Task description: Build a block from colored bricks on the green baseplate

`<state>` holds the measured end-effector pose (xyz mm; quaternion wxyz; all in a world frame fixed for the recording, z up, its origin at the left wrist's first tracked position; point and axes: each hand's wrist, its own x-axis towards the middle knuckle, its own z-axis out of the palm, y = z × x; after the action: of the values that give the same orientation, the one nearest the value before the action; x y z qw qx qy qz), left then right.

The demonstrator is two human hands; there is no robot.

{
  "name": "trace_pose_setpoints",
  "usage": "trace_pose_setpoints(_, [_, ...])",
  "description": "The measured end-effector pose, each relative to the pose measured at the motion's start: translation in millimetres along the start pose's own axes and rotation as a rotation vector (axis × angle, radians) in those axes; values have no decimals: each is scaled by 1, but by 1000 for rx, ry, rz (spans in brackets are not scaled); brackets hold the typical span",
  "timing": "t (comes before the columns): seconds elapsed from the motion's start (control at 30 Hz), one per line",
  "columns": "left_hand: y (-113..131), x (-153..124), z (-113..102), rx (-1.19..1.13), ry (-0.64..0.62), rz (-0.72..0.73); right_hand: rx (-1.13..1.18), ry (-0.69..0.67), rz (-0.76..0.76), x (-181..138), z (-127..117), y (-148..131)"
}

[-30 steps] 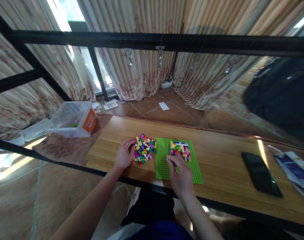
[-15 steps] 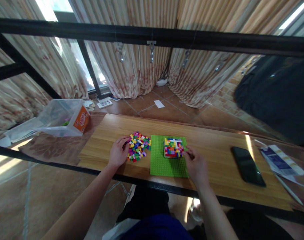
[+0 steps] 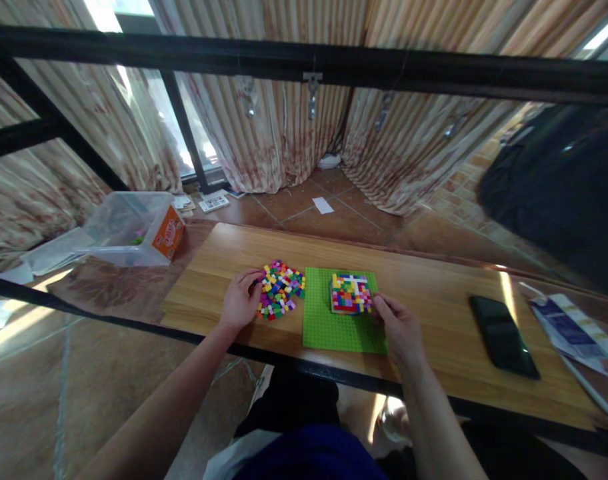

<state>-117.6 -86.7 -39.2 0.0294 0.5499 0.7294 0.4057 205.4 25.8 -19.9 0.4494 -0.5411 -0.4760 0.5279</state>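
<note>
A loose pile of small multicoloured toy bricks (image 3: 282,290) lies on the wooden table. My left hand (image 3: 241,301) rests at the pile's left edge, its fingers loosely bent and the thumb apart from them. To the right of the pile is a green studded baseplate (image 3: 341,337). A low rectangular block of many coloured bricks (image 3: 351,293) stands on its upper part, with an uneven top. My right hand (image 3: 400,327) is at the block's right side, thumb and fingers pinched together near its edge. Whatever is between those fingertips is too small to see.
A black phone (image 3: 504,337) lies to the right on the wooden table (image 3: 434,287), with a printed packet (image 3: 577,327) beyond it. At the far left stands a clear plastic box (image 3: 129,250) with an orange label. A black metal bar (image 3: 284,59) crosses above the table.
The view has shifted slightly. My right hand has drawn a little to the right along the block's side. My left hand stays by the pile.
</note>
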Motion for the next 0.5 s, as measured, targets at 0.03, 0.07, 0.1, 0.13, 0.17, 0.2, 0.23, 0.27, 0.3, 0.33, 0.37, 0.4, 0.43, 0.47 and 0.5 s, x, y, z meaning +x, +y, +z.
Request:
trace_pose_setpoints(0.03, [0, 0, 0, 2, 4, 2, 2, 4, 2, 0, 0, 0])
trace_pose_setpoints(0.07, [0, 0, 0, 5, 7, 5, -5, 9, 0, 1, 0, -1])
trace_pose_setpoints(0.1, [0, 0, 1, 7, 8, 7, -18, 13, -6, 2, 1, -1])
trace_pose_setpoints(0.13, [0, 0, 0, 7, 9, 8, -40, 16, -19, 3, 2, -2])
trace_pose_setpoints(0.17, [0, 0, 0, 6, 8, 9, -67, 16, -36, 5, 4, -1])
trace_pose_setpoints(0.2, [0, 0, 0, 5, 8, 8, -98, 14, -58, 7, 6, -1])
trace_pose_setpoints(0.23, [0, 0, 0, 5, 6, 7, -130, 13, -78, 9, 8, 0])
trace_pose_setpoints(0.27, [0, 0, 0, 4, 7, 7, -160, 12, -92, 10, 9, 2])
trace_pose_setpoints(0.3, [0, 0, 0, 5, 8, 7, -183, 12, -98, 12, 10, 3])
trace_pose_setpoints(0.33, [0, 0, 0, 7, 12, 7, -199, 14, -95, 13, 11, 5])
trace_pose_setpoints(0.37, [0, 0, 0, 10, 15, 7, -210, 19, -87, 14, 11, 7])
trace_pose_setpoints(0.4, [0, -1, 0, 13, 18, 7, -219, 24, -79, 14, 11, 9])
trace_pose_setpoints(0.43, [0, -1, 0, 17, 20, 8, -225, 31, -76, 14, 11, 10])
trace_pose_setpoints(0.47, [0, -1, 1, 21, 21, 8, -224, 40, -80, 13, 12, 10])
trace_pose_setpoints(0.5, [0, -1, 1, 23, 21, 9, -222, 49, -89, 12, 12, 11])
